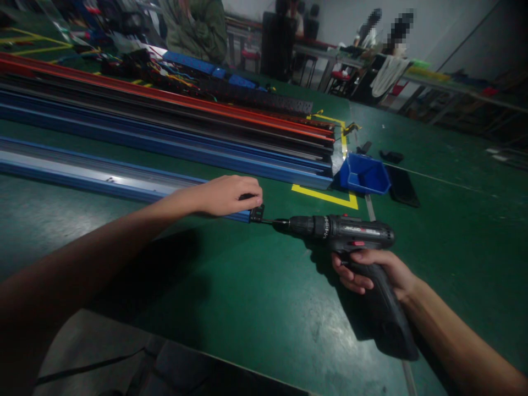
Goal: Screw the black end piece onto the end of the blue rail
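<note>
My right hand (367, 269) is wrapped round the handle of a black cordless drill (355, 234), which points left. Its thin bit reaches a small black end piece (258, 213) at the right end of a long blue metal profile (144, 184). Over that same end lies my left hand (231, 195), its fingers closed on the profile and the end piece. Part of the profile is hidden beneath my left hand and forearm.
Behind lies a stack of long blue, black and orange profiles (231, 157). A blue bin (365, 173) stands at their right end, beside a dark flat object (403, 187). Loose wires (165, 71) lie farther back. A person in a green sleeve (206, 33) is across the table.
</note>
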Available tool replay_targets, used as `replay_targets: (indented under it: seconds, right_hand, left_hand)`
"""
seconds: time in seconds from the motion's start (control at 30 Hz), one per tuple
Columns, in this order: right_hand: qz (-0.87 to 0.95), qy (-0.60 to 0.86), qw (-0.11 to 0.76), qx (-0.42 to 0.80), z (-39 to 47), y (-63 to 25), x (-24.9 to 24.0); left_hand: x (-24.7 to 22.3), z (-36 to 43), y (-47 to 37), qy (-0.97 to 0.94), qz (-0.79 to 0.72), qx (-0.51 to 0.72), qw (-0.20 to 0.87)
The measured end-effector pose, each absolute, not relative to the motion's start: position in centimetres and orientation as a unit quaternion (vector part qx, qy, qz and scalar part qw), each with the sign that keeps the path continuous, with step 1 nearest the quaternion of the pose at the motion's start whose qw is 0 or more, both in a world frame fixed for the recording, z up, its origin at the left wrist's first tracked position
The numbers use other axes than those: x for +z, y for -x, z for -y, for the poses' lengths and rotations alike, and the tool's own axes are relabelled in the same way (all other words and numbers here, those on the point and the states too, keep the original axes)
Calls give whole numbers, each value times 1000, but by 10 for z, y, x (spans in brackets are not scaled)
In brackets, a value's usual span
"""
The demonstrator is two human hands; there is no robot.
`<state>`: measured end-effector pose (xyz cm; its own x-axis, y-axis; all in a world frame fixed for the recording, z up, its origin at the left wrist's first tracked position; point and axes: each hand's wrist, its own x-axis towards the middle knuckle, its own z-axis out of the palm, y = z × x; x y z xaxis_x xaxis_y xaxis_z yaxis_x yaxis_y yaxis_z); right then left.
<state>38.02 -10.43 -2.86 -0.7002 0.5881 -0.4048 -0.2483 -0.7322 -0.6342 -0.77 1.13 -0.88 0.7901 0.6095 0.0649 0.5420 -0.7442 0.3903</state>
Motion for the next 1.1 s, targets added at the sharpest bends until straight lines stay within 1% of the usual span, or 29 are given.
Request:
replay_targets:
  seconds: [1.1]
  right_hand:
    - [275,294,232,886,103,-381,-29]
  left_hand:
    - [-8,-11,8,-928,-310,98,180]
